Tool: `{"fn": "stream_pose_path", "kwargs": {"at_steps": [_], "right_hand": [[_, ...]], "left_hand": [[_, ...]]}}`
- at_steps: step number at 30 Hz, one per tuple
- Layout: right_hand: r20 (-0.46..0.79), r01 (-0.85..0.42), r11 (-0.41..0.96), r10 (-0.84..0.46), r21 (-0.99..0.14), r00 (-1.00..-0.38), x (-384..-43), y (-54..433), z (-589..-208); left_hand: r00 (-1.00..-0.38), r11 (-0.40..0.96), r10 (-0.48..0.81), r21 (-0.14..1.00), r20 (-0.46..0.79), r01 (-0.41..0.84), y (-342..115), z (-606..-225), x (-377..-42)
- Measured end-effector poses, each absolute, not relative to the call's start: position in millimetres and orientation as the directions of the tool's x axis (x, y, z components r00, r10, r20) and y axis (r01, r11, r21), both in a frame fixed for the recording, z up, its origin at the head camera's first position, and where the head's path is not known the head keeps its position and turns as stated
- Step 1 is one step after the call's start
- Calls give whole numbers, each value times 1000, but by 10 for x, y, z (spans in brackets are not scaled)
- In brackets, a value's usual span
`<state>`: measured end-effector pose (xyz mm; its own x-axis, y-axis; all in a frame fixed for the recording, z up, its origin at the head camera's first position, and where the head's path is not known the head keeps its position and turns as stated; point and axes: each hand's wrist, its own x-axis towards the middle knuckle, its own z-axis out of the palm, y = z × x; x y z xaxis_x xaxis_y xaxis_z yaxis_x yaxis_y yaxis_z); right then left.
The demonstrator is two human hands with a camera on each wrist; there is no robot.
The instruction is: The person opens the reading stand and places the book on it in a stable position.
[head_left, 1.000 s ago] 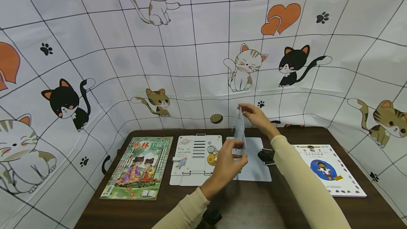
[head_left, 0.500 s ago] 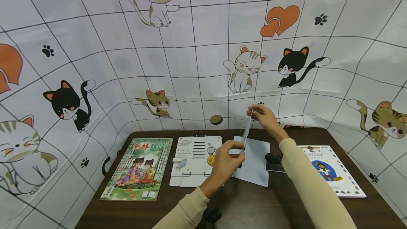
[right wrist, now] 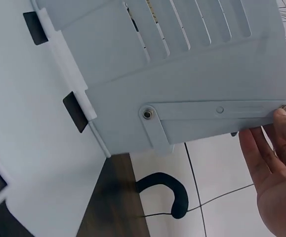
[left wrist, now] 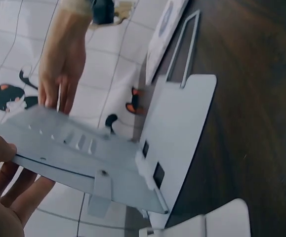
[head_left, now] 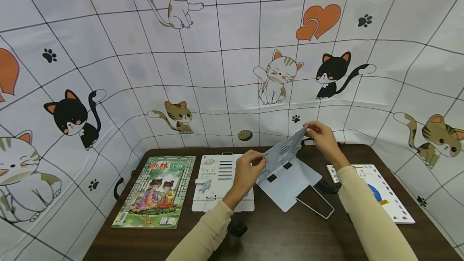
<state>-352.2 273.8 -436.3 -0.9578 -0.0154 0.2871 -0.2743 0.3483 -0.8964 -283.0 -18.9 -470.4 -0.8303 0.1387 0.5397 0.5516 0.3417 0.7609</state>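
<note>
A grey-blue folding book stand [head_left: 284, 152] is tilted at an angle over the table, its slotted back panel raised from a flat base plate [head_left: 288, 186]. My left hand [head_left: 246, 174] pinches the left edge of the raised panel, thumb on one face and fingers on the other in the left wrist view. At the panel's upper far edge, my right hand [head_left: 324, 140] grips it by a corner, beside a riveted metal arm [right wrist: 182, 111]. A bent wire support [head_left: 327, 217] sticks out from the base plate toward the right.
Left of it lies a white book stand [head_left: 208, 172] printed "Tiny universe". A green magazine [head_left: 156, 192] is farther left. A white book [head_left: 384, 196] lies right, partly behind my right sleeve. The brown table [head_left: 275, 237] meets a cat-print cloth wall [head_left: 239, 71].
The book stand has turned, so its slotted panel and base now show more broadly. My right hand has moved right with the panel's edge; the wire support has come into view.
</note>
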Motion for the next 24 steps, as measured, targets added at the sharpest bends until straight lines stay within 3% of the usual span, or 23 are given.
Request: {"fn": "stream_pose_path", "kwargs": {"at_steps": [10,24], "right_hand": [[397,-334,453,49,-826,-917,-3259,2912,-4433],[405,-300,599,44,-742,-913,-2841,3009,-4453]], "left_hand": [[-841,323,156,778,518,539,-284,-4743,-3097],[-892,311,162,836,421,451,-271,-4747,-3314]]}}
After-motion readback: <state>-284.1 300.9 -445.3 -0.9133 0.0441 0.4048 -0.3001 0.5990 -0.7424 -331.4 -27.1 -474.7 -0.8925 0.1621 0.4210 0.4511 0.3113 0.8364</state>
